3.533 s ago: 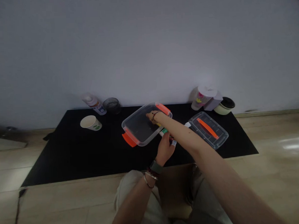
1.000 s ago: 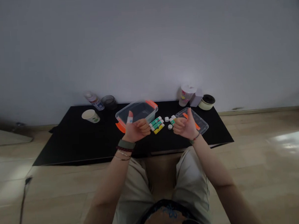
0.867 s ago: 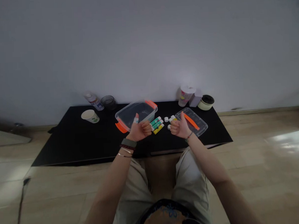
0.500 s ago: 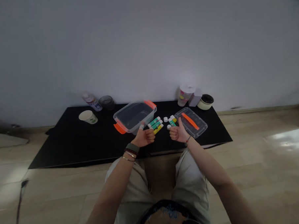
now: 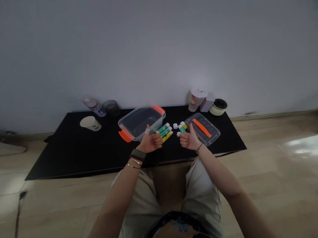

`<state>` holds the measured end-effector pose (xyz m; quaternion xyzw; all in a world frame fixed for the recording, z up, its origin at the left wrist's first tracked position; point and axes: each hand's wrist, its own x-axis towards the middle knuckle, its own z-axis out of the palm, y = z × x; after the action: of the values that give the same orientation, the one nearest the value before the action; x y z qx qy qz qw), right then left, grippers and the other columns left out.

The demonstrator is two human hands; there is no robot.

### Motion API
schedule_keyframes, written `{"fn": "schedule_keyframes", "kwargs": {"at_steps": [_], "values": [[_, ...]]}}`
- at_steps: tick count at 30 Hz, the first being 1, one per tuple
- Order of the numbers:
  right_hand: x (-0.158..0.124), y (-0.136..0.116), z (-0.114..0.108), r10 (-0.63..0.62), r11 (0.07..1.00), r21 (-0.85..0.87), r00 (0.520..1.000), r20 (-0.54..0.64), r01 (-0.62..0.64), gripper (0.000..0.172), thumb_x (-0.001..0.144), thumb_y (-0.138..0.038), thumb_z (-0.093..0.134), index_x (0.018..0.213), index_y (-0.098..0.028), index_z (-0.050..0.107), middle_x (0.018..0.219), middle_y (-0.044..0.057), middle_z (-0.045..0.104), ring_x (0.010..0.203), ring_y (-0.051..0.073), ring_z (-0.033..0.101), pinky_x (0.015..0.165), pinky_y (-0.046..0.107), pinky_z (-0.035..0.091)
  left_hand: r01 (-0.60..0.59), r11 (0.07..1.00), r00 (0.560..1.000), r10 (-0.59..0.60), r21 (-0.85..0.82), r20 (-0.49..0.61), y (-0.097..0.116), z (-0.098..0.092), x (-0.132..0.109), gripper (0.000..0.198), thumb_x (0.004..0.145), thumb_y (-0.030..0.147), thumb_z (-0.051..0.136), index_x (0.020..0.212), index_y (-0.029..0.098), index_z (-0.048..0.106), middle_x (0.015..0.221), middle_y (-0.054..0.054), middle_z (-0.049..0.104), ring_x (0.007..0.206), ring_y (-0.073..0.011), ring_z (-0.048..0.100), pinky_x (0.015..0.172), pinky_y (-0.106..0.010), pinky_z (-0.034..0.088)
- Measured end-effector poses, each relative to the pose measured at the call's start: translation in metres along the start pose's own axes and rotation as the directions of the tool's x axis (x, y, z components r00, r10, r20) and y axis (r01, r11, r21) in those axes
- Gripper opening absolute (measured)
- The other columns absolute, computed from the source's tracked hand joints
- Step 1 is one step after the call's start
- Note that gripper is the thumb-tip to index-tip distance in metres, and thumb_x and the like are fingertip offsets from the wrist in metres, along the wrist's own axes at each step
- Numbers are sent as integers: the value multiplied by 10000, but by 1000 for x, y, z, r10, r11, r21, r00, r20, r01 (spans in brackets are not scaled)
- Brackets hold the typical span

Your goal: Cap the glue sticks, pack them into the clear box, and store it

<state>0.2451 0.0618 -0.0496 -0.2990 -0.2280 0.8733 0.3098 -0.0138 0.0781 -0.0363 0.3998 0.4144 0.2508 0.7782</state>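
My left hand [image 5: 150, 142] is a closed fist with its thumb up, nothing in it. It is just in front of the clear plastic box [image 5: 138, 123] with orange clips. Beside its knuckles lie several green and yellow glue sticks [image 5: 164, 130] with white ends. My right hand [image 5: 189, 140] makes the same thumb-up fist and also holds nothing. Close beyond its fingers are another green glue stick [image 5: 182, 129], a yellow one [image 5: 185, 126] and a loose white cap [image 5: 175, 126]. To its right rests the clear lid [image 5: 213, 132] with an orange handle.
On the black table [image 5: 70, 151] at left stand a paper cup [image 5: 92, 124], a spray bottle [image 5: 95, 107] and a dark glass bowl [image 5: 111, 107]. At the back right are a clear plastic cup [image 5: 195, 101], a pale box [image 5: 207, 103] and a cream pot [image 5: 217, 110]. A wall rises behind.
My left hand has shifted slightly left and up, its thumb still raised. The right hand keeps nearly the same place and pose. The view has moved a little; the objects lie as before.
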Motion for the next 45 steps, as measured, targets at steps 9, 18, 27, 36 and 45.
{"fn": "schedule_keyframes", "kwargs": {"at_steps": [9, 18, 27, 36, 45], "values": [[11, -7, 7, 12, 1000, 2, 999, 50, -12, 749, 720, -971, 98, 571, -241, 169, 445, -85, 162, 390, 65, 100, 348, 195, 161, 4, 990, 999, 2, -143, 42, 15, 3, 4, 725, 733, 902, -60, 577, 255, 226, 496, 28, 180, 463, -136, 226, 476, -350, 254], [9, -8, 7, 23, 1000, 0, 999, 42, -23, 771, 685, -965, -23, 545, -236, 182, 445, -80, 163, 408, 64, 82, 351, 194, 145, -13, 1000, 1000, 13, -28, -9, 13, 0, 6, 706, 760, 885, -36, 585, 257, 235, 501, 17, 190, 484, -157, 272, 505, -370, 285], [13, -8, 9, -37, 977, -213, 999, -14, 33, 703, 807, -903, 210, 611, -232, 289, 481, -86, 228, 416, 70, 127, 385, 198, 118, -66, 997, 998, 66, -45, 3, 9, 0, 11, 670, 858, 826, 79, 567, 246, 244, 512, 34, 197, 460, -121, 231, 469, -326, 267], [22, -16, 4, -674, -103, -952, 724, -147, -289, 72, 882, -256, 639, 857, -191, 619, 922, 89, 621, 915, 221, 552, 734, 297, 408, -93, 717, 910, 343, 691, -233, -24, 2, 31, 306, 906, 407, 551, 683, 196, 558, 671, -4, 528, 655, -151, 497, 640, -303, 392], [41, -10, 12, -483, -530, -729, 861, -160, -433, 438, 806, -379, 753, 1193, -192, 671, 1261, 148, 590, 1215, 315, 465, 978, 409, 395, 123, 231, 860, 461, 965, -220, -37, 6, 17, 251, 980, 360, 443, 1007, 191, 627, 1001, -85, 676, 901, -221, 638, 735, -300, 437]]}}
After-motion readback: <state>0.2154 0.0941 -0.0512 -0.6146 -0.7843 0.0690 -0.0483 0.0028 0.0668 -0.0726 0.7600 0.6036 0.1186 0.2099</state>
